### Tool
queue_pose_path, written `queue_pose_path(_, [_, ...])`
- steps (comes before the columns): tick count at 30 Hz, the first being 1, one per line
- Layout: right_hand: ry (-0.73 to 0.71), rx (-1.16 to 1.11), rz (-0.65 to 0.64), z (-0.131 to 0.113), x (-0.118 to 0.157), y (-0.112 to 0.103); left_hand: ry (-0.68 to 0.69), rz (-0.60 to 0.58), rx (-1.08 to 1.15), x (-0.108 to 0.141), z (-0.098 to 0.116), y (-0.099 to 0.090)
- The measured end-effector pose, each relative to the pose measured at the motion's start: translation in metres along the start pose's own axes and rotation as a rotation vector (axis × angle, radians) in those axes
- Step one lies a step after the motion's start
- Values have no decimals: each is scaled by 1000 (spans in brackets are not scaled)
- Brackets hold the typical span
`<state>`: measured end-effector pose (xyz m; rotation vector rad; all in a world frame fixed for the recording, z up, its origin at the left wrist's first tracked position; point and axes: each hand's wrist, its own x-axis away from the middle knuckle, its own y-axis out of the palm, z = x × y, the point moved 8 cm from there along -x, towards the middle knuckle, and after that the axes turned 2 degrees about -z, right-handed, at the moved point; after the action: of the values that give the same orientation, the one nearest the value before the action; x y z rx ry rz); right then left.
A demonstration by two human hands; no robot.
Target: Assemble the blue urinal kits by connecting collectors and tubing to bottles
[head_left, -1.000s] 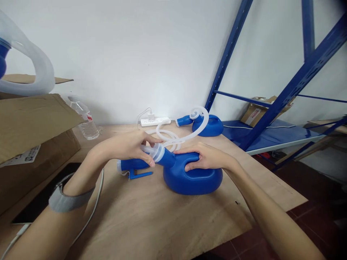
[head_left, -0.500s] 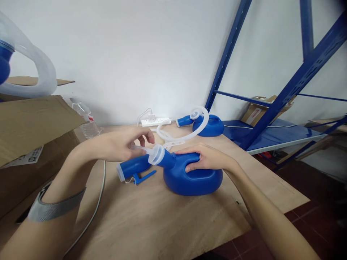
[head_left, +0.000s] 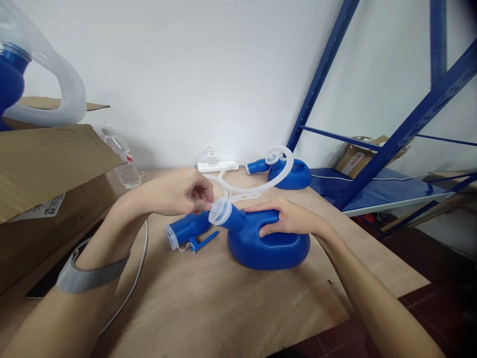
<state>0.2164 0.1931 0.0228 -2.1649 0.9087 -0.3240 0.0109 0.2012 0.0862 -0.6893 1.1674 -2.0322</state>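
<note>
I see the left hand [head_left: 186, 191] angled in at a bent wrist, its thumb and fingertips pinched narrow on the clear cap [head_left: 219, 212] at the neck of the blue jug [head_left: 268, 252]. The right hand [head_left: 288, 217] reaches over the jug's top, gripping its handle with the thumb tucked into the opening. Half a second ago the left hand was farther from the cap, fingers looser; now they meet at its edge, while the right hand keeps its grip. From my side, a ribbed-looking blue tube isn't certain, but the loose blue spout [head_left: 188, 228] looks like smooth plastic. The rounded, satin jug sits upright on the wood-grained tabletop [head_left: 223, 308].
</note>
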Motion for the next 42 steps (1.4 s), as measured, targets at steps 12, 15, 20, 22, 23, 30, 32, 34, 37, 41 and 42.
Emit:
queue_pose_path(12, [19,49,-22,1,-1,0,85,68,-75,-3,5,4])
queue_pose_path(15, [14,43,-18,-1,-2,0,90,71,-86,-4,9,6])
queue_pose_path(20, [13,45,-5,-3,-2,-1,62,50,-115,-6,13,7])
queue_pose_path(22, [20,43,-6,-2,-2,-1,71,45,-105,-7,14,8])
queue_pose_path(23, [21,42,-7,-2,-2,-1,75,42,-100,-7,14,9])
queue_pose_path(30, [12,35,-10,-1,-2,-1,52,8,64,-10,-1,10])
queue_pose_path(32, [15,45,-7,0,-1,-1,47,-13,121,-8,-6,9])
queue_pose_path(34, [25,72,3,1,1,-1,65,-24,143,-6,-7,6])
queue_pose_path(37, [89,122,63,8,5,-5,95,-43,108,-1,-7,2])
queue_pose_path(41, [165,146,79,15,10,-7,45,-57,45,2,-18,0])
queue_pose_path(42, [166,149,68,14,10,-7,28,-60,53,1,-22,0])
